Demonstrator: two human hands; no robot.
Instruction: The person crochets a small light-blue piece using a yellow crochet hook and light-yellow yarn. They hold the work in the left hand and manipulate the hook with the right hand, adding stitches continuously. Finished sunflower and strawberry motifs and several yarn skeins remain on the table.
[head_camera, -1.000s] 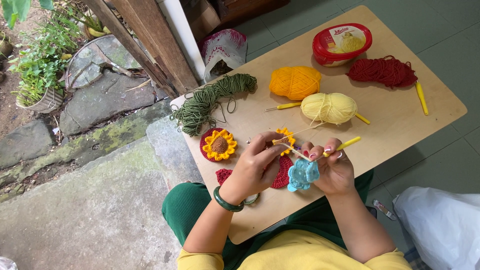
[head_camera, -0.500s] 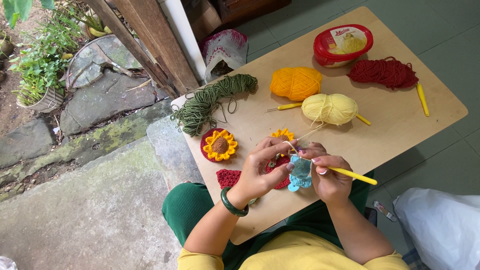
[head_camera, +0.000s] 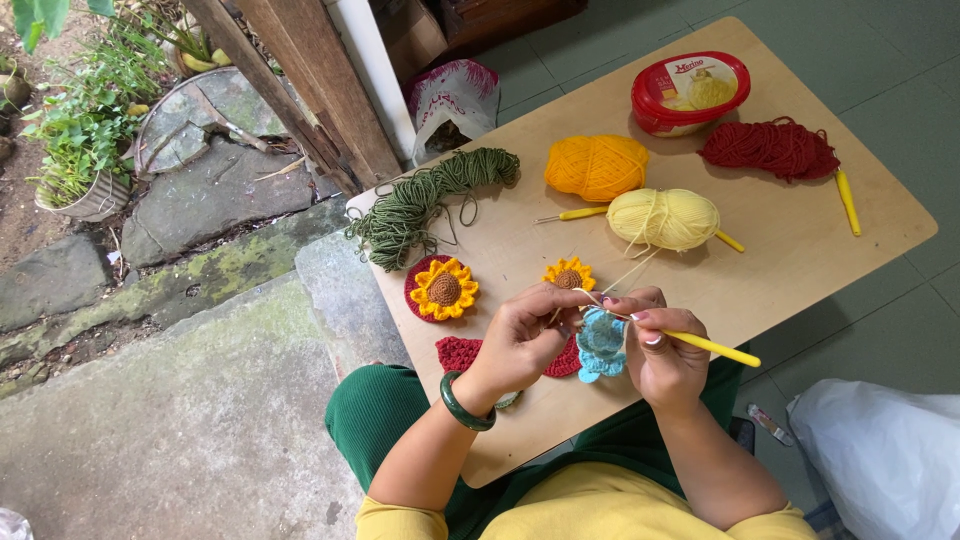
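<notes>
the left hand (head_camera: 525, 335) pinches a small light blue crochet piece (head_camera: 601, 345) w/ fingers curled shut on its left edge. the right hand (head_camera: 660, 350) is closed around a yellow crochet hook (head_camera: 712, 347), tip at the blue piece, handle sticking out toward 4 o'clock. both hands are close together, w/ the blue piece between them, over the near edge of the light wooden table (head_camera: 800, 250). a thin pale strand runs from the hands up toward 1 o'clock to a pale yellow yarn ball (head_camera: 662, 218).

just at 11 o'clock from the hands sits a small orange crochet flower (head_camera: 568, 274). at 9 o'clock is a red round piece w/ a yellow sunflower (head_camera: 441, 288). a dark red crochet piece (head_camera: 460, 352) lies partly under the left hand. farther off at 12 o'clock is an orange yarn ball (head_camera: 596, 166); at 10 o'clock a bundle of green yarn (head_camera: 425, 197). at 1 o'clock sit a red plastic tub (head_camera: 690, 93) & a heap of red yarn (head_camera: 770, 148).
</notes>
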